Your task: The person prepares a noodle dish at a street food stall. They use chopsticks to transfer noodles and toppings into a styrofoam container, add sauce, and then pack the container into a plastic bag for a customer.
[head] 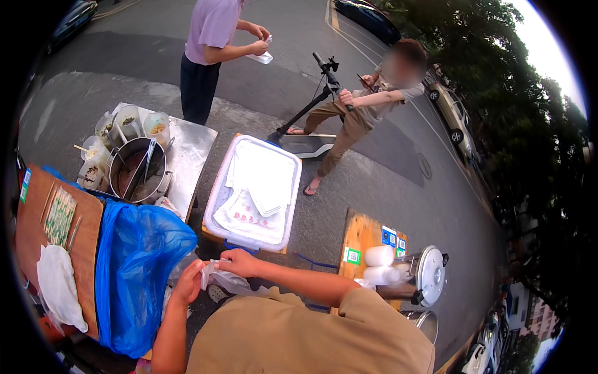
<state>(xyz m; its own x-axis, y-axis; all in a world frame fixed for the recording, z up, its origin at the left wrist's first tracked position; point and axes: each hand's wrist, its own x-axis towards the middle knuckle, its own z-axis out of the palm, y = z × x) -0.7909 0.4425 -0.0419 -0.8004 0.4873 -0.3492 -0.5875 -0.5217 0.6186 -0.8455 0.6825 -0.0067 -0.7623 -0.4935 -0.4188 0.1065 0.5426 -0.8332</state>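
Note:
Both hands meet low in front of my body, over a thin clear plastic bag (229,280). My left hand (187,283) pinches one side of its bunched top, and my right hand (238,262) grips the other side. What the bag holds cannot be made out. Just left of the hands bulges a blue plastic bag (140,243). Beyond them stands a lidded plastic bin (210,205) with a white cloth (238,219) and a stack of white paper sheets (268,187) on top.
A metal table (196,145) carries a divided steel pot (135,170) and several jugs of condiments. Wrapped chopsticks (60,212) lie on a brown board (88,224). At right, a wooden table (359,229) holds foam cups (379,256). Two people stand beyond, one with a scooter (308,110).

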